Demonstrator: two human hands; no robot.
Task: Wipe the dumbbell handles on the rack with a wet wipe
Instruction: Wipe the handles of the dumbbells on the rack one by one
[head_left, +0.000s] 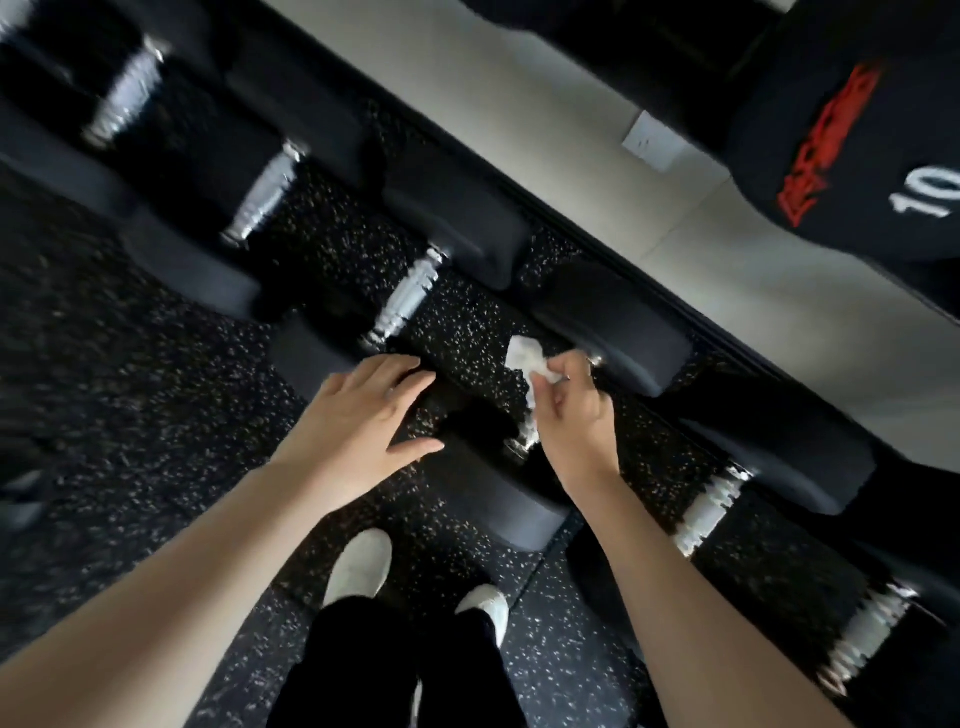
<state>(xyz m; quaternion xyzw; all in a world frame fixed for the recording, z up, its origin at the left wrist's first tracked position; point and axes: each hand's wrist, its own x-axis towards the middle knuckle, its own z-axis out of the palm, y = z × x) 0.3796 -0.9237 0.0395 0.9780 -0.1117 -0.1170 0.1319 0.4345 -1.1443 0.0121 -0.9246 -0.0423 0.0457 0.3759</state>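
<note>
wet wipe (523, 357) is bunched round the handle (525, 439) of the dumbbell (493, 499) dead centre, right hand (576, 415) has its grip pinched on it to rub the bar, left hand (363, 426) just left of that handle, grip released, fingers flat, probably just bracing

A gym — racked dumbbells (410, 296), speckled rubber floor (130, 415).

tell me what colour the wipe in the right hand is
White; the wipe shows best in the head view.
</note>
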